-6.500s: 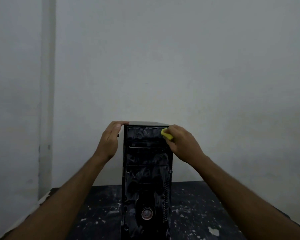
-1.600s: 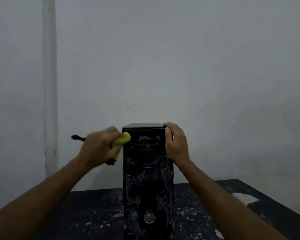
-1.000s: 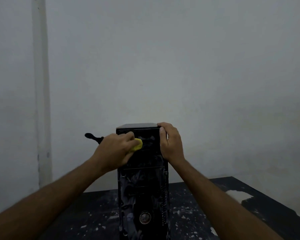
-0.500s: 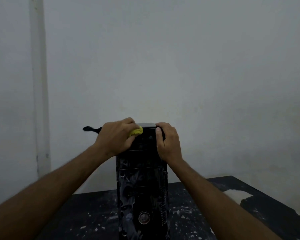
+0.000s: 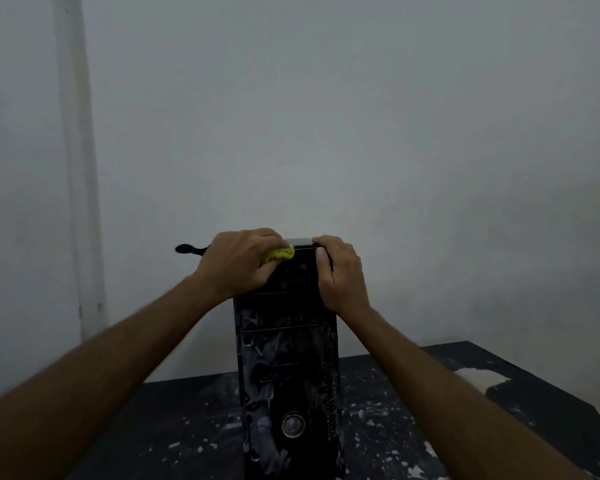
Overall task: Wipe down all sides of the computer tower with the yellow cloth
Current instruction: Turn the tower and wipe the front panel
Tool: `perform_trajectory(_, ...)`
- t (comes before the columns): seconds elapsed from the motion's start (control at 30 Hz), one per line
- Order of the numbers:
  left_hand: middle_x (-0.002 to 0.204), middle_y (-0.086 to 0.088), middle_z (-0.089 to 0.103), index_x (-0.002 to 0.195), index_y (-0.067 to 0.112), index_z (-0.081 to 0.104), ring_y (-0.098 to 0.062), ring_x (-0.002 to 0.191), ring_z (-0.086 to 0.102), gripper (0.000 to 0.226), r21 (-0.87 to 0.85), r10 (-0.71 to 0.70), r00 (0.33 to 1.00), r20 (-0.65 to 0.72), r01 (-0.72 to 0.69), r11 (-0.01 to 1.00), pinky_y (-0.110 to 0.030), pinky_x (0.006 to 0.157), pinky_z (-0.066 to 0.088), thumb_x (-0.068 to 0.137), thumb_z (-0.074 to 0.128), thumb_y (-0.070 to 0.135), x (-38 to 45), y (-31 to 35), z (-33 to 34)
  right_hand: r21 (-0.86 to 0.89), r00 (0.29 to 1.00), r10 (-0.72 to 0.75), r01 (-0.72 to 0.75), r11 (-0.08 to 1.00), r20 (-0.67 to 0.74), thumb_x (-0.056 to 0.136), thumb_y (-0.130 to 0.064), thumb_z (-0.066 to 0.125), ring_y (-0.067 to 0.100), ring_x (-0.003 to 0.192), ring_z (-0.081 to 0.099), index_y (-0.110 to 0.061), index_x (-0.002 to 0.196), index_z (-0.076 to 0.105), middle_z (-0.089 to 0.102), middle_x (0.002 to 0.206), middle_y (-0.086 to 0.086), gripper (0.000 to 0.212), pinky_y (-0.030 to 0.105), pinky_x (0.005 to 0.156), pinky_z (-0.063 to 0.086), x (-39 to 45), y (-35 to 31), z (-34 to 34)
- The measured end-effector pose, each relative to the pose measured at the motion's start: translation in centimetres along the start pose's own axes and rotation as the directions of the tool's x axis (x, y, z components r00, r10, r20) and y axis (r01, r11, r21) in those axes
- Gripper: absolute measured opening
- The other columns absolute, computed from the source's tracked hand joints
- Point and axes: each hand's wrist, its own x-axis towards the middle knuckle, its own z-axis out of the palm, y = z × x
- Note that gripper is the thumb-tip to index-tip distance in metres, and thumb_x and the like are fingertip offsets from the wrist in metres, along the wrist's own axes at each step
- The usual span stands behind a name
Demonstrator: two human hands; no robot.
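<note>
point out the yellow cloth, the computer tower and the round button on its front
yellow cloth (image 5: 278, 253), head view, bunched part showing.
computer tower (image 5: 286, 344), head view, front panel.
round button (image 5: 292, 424), head view, its centre.

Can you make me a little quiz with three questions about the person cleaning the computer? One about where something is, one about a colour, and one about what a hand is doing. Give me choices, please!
1. Where is the cloth?
A. At the top front edge of the computer tower
B. Lying on the table
C. Hanging on the wall

2. What colour is the cloth?
A. Red
B. Yellow
C. White

3. What is the right hand doing?
A. Pointing at the wall
B. Resting flat on the table
C. Holding the tower's top right corner

Answers:
1 A: the left hand presses the cloth against the tower's top front edge.
2 B: the bit that peeks out from under the fingers is bright yellow.
3 C: its fingers curl over the top while the thumb lies on the front.
</note>
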Motion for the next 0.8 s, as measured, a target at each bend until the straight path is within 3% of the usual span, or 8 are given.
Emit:
perform_trajectory(0.23,0.123,0.020,0.068,0.120,0.035,0.072,-0.015,0.085,0.071,0.030,-0.024,0.136,0.985,0.108,-0.135,0.991,-0.027,0.054,0.047,0.090,0.066,0.035,1.2,0.0,0.0,-0.019,1.000,0.004,-0.004,1.000,0.007,0.100,-0.029,0.038,0.018,0.111,0.055,-0.023,0.122,0.066,0.067,0.121,-0.007,0.036,0.044,0.092,0.045,0.2,0.3,-0.8)
perform_trajectory(0.4,0.121,0.014,0.069,0.118,0.027,0.073,-0.018,0.083,0.072,0.028,0.024,0.104,0.993,0.058,-0.105,0.994,-0.028,0.054,0.050,0.093,0.065,0.036,-2.4,-1.7,-1.1,-0.059,0.999,0.024,-0.021,0.998,0.038,0.099,-0.027,0.042,0.016,0.119,0.048,-0.022,0.125,0.066,0.066,0.125,-0.009,0.036,0.040,0.097,0.038,0.1,-0.2,-1.0)
perform_trajectory(0.47,0.116,0.012,0.071,0.117,0.026,0.072,-0.018,0.086,0.072,0.026,-0.017,0.020,1.000,-0.004,-0.020,1.000,-0.031,0.056,0.053,0.097,0.061,0.039,-2.5,-0.9,-0.7,-0.149,0.999,-0.033,0.029,0.988,-0.027,0.098,-0.027,0.047,0.019,0.120,0.047,-0.019,0.123,0.067,0.063,0.126,-0.006,0.033,0.041,0.097,0.039,-0.2,-0.6,-1.0)
perform_trajectory(0.53,0.110,0.010,0.072,0.115,0.025,0.072,-0.016,0.090,0.069,0.023,-0.184,-0.173,0.980,-0.097,0.153,0.971,-0.033,0.065,0.055,0.098,0.064,0.039,-2.0,0.5,-0.3,-0.177,0.987,-0.100,0.078,0.981,-0.122,0.098,-0.028,0.052,0.022,0.112,0.051,-0.015,0.117,0.067,0.063,0.117,0.000,0.027,0.040,0.091,0.043,-0.8,-1.5,-1.1)
perform_trajectory(0.6,0.107,0.008,0.073,0.116,0.021,0.072,-0.011,0.094,0.068,0.022,-0.416,-0.367,0.917,-0.154,0.277,0.866,-0.029,0.075,0.056,0.097,0.070,0.032,-1.4,2.2,0.1,0.020,0.993,-0.063,0.066,0.998,-0.104,0.100,-0.034,0.054,0.017,0.098,0.058,-0.015,0.113,0.066,0.065,0.104,-0.002,0.026,0.038,0.082,0.050,-1.3,-3.4,-1.4)
perform_trajectory(0.67,0.106,0.007,0.072,0.117,0.017,0.069,-0.005,0.095,0.067,0.021,-0.624,-0.498,0.861,-0.105,0.333,0.707,-0.021,0.078,0.054,0.097,0.071,0.023,-1.0,4.1,0.4,0.290,0.996,0.086,-0.092,0.953,0.033,0.102,-0.039,0.057,0.009,0.092,0.067,-0.016,0.115,0.067,0.070,0.100,-0.005,0.028,0.032,0.078,0.057,-1.3,-5.9,-1.6)
perform_trajectory(0.73,0.106,0.003,0.071,0.121,0.015,0.062,-0.008,0.095,0.070,0.023,-0.784,-0.554,0.832,0.037,0.368,0.500,-0.024,0.077,0.056,0.100,0.067,0.019,-1.0,6.2,0.5,0.428,0.975,0.192,-0.223,0.876,0.116,0.103,-0.036,0.059,0.006,0.093,0.070,-0.014,0.117,0.068,0.073,0.102,-0.004,0.027,0.028,0.079,0.060,-1.2,-7.4,-1.3)
perform_trajectory(0.8,0.113,0.000,0.071,0.128,0.014,0.056,-0.012,0.100,0.071,0.030,-0.867,-0.529,0.836,0.141,0.362,0.341,-0.030,0.083,0.059,0.100,0.067,0.017,-1.1,7.3,0.5,0.500,0.961,0.248,-0.274,0.822,0.119,0.104,-0.033,0.059,0.012,0.094,0.072,-0.014,0.116,0.069,0.074,0.101,0.000,0.025,0.036,0.083,0.061,-1.0,-7.9,-1.1)
